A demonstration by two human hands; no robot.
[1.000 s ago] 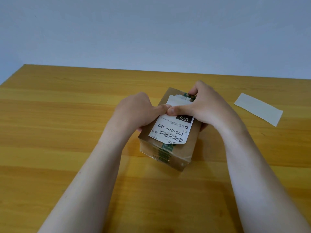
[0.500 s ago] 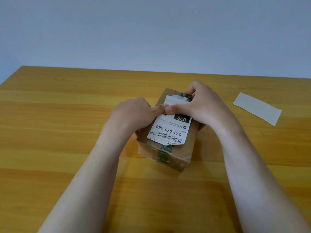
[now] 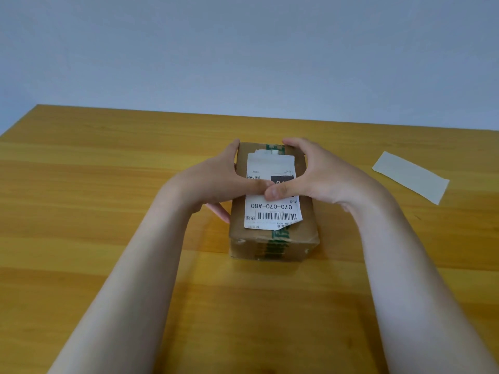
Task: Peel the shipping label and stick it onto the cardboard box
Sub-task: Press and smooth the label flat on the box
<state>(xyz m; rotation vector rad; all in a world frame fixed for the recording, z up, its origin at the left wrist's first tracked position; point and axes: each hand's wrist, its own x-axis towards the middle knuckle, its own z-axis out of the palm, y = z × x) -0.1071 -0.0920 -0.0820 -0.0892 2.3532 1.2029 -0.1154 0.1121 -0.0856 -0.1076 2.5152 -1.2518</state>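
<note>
A brown cardboard box point(image 3: 305, 228) with green tape stands on the wooden table, its long side pointing away from me. A white shipping label point(image 3: 270, 211) with a barcode and "070-070-A80" lies flat on its top face. My left hand point(image 3: 216, 182) cups the box's left side, its thumb lying across the label's middle. My right hand point(image 3: 321, 176) cups the right side, and its thumb meets the left thumb on the label. Both sets of fingers wrap the box's far corners.
A pale strip of backing paper point(image 3: 410, 178) lies on the table point(image 3: 81, 211) to the right of the box. The table's far edge meets a plain grey-blue wall.
The box has turned from a slant to straight in front of me. Both hands shifted from pinching the label's top edge to gripping the box's sides, with thumbs now at the label's middle.
</note>
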